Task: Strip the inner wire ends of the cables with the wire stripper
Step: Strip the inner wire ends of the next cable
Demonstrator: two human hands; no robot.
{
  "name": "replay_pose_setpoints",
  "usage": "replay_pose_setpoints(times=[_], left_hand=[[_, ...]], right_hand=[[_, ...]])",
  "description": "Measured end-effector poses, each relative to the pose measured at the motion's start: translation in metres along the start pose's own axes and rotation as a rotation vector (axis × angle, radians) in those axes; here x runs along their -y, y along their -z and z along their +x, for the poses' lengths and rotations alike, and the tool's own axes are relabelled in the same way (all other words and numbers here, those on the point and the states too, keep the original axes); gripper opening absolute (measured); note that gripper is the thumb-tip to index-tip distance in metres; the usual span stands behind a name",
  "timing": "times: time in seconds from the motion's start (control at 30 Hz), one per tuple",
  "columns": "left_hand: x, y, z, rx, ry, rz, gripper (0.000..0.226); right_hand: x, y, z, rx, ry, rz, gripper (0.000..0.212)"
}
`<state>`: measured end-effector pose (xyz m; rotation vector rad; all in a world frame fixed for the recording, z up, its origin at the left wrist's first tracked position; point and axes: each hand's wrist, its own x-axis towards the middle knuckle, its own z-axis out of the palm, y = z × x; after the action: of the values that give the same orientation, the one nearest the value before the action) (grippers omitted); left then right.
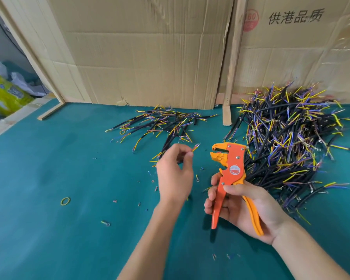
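Observation:
My right hand [242,205] grips the handles of an orange wire stripper [229,168], held upright with its jaws apart and pointing left. My left hand [174,174] pinches a short cable; its coloured inner wire ends [196,147] stick out past my thumb and forefinger, a short gap left of the jaws. The rest of that cable is hidden behind the hand. A small pile of black cables [164,124] lies behind my left hand. A much larger heap of cables [291,142] lies at the right.
A green mat [59,168] covers the table, strewn with bits of stripped insulation. A yellow rubber band [65,201] and a small ring terminal [106,223] lie at the left. Cardboard sheets [139,51] stand along the back edge. A wooden strip [227,110] leans between them.

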<state>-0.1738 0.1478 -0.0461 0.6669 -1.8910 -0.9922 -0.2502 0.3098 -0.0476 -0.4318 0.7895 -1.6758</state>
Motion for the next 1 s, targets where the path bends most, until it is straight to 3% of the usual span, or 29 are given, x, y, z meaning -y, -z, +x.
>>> replay_pose_setpoints(times=[0.2,0.73,0.87,1.0], left_hand=[[0.003,-0.016,-0.031,-0.047,0.116,-0.078,0.016],[0.01,-0.022,-0.021,-0.067,0.156,-0.063,0.016],[0.01,-0.023,-0.022,-0.041,0.12,-0.033,0.015],[0.012,-0.019,-0.024,-0.003,-0.015,0.002,0.014]], right_hand=[[-0.001,-0.001,0.001,-0.022,0.017,-0.013,0.033],[-0.002,-0.001,0.007,-0.026,-0.03,-0.068,0.04],[-0.002,0.0,0.006,-0.031,-0.023,-0.051,0.042],[-0.004,-0.002,0.006,-0.079,0.101,-0.001,0.06]])
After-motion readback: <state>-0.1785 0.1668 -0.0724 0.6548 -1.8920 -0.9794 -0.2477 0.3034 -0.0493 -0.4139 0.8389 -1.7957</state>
